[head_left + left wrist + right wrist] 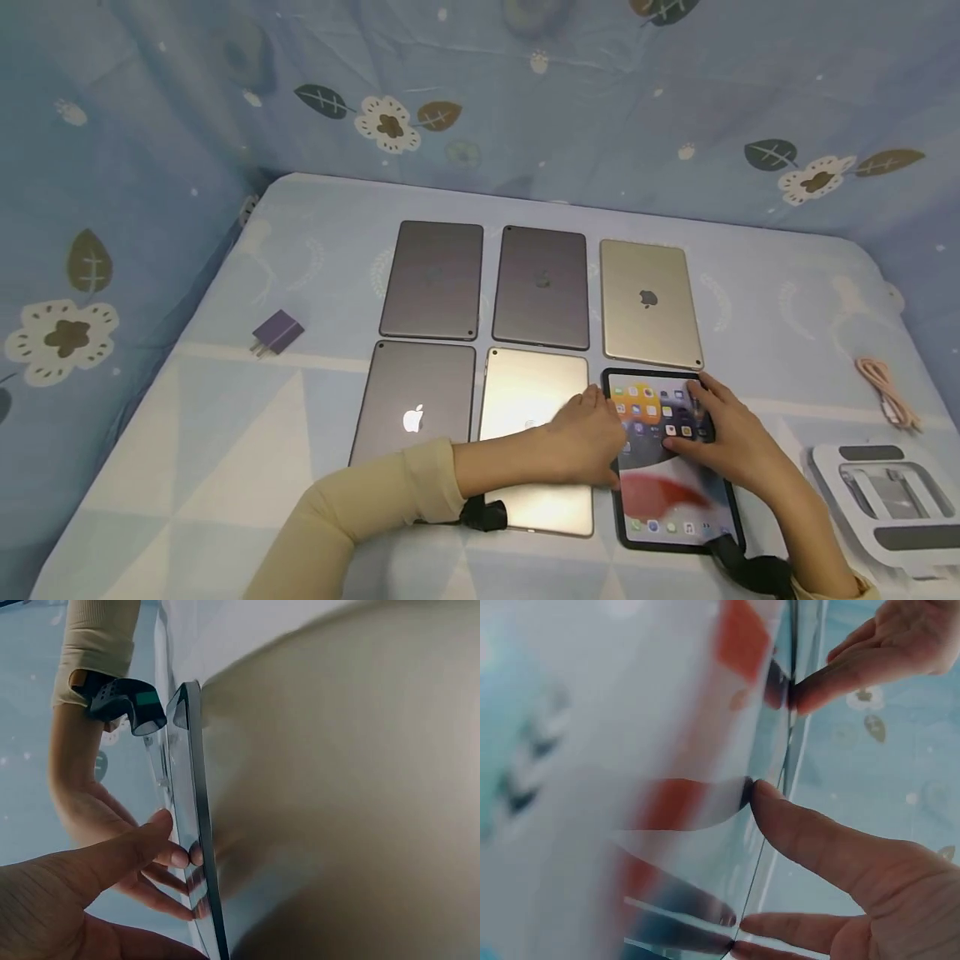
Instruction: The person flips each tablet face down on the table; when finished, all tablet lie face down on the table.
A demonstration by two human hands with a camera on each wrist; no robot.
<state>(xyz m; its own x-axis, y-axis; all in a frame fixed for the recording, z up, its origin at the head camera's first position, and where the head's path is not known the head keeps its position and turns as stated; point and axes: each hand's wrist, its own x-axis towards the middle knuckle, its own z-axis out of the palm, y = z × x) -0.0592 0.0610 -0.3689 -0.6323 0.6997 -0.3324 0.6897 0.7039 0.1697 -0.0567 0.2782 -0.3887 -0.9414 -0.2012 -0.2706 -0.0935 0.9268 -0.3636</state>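
Note:
A lit tablet (pixel 652 479) in a black frame lies screen up at the front right of the two rows, app icons showing. My left hand (pixel 588 440) reaches over the front gold tablet (pixel 551 510) and touches the lit tablet's left edge. In the left wrist view its thumb (pixel 131 851) extends by that edge. My right hand (pixel 738 442) is spread over the right side of the screen. Its thumb (pixel 810 836) and fingers (pixel 787 928) touch the glass, where their reflections show.
Several other tablets lie back up, including dark grey ones (pixel 433 279) (pixel 542 287) (pixel 416 400) and a gold one (pixel 651 304). A purple charger plug (pixel 277 332) lies left. At the right are a coiled pinkish cable (pixel 888 392) and a white-and-grey stand (pixel 885 500).

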